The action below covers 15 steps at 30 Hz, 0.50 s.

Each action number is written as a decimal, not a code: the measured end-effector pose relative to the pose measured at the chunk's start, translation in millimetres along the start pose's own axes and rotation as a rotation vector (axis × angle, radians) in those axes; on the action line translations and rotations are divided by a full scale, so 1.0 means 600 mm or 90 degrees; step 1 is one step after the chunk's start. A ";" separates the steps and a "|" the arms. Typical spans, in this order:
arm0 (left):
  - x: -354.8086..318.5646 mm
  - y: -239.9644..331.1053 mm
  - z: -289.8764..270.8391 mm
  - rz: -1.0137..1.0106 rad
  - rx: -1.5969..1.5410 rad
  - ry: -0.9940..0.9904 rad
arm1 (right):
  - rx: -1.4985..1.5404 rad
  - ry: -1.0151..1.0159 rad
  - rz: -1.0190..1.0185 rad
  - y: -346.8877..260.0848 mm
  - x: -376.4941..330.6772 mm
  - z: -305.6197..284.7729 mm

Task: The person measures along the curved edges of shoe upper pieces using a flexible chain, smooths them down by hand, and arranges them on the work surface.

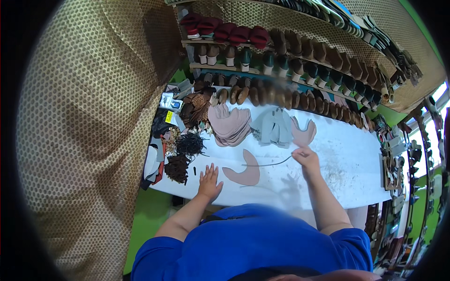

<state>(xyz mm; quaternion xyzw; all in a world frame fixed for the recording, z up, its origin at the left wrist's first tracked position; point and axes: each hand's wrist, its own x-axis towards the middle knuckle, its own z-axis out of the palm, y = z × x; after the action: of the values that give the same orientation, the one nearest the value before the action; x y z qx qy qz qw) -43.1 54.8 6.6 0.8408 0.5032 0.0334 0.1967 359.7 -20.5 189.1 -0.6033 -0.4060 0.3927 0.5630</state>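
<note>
My left hand (209,182) lies flat on the white tabletop with its fingers spread and nothing in it. In a pinch, my right hand (305,158) holds one end of a thin grey strip (274,164). The strip's other end reaches over a curved, crescent-shaped pink piece (248,175), which lies flat between my hands. Whether the strip touches that piece I cannot tell. Beyond my right hand is another pink curved piece (304,133), beside a stack of light grey pieces (273,126). Left of that sits a stack of pink curved pieces (228,125).
A small black object (194,171) lies left of my left hand, near bundles of dark strips (190,144) and brown strips (176,168). Shoe parts (281,98) line the table's back edge. Shelves of heeled shoes (268,61) rise behind it; a patterned curtain (89,140) hangs at left.
</note>
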 end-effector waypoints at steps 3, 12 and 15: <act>-0.006 -0.010 -0.009 0.016 -0.003 -0.021 | -0.047 0.001 -0.056 -0.019 0.003 -0.025; 0.003 0.003 -0.031 0.126 0.121 -0.111 | -0.549 -0.211 -0.229 0.098 0.035 0.081; 0.003 -0.001 -0.027 0.114 0.102 -0.093 | -0.582 -0.264 -0.265 0.148 0.031 0.171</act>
<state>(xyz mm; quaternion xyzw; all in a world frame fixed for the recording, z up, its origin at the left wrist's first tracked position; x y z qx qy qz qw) -47.0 61.4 21.3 0.8956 0.4115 -0.0505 0.1612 275.1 30.8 94.1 -0.6035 -0.7489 0.1672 0.2169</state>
